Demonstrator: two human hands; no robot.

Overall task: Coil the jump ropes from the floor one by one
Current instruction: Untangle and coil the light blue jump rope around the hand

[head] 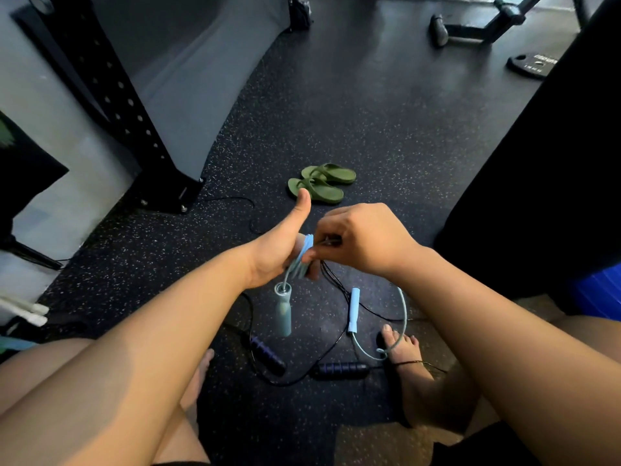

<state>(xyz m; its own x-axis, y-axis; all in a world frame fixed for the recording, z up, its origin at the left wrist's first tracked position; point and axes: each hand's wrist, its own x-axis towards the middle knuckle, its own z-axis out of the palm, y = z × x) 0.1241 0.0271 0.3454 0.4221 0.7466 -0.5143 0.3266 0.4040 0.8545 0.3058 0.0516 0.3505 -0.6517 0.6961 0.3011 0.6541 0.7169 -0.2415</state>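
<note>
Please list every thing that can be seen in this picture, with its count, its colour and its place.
light blue jump rope: one, pale blue; loops in the left hand, one handle hanging, the other on the floor
black jump rope: one, black; on the floor near the feet
sandals: two, green; on the floor beyond the hands
rack post: one, black with holes; left
weight plate: one, black; far right
floor: black, speckled
left hand: grip closed on the blue loops, thumb up
right hand: pinching the rope
bare feet: two, on the floor
</note>
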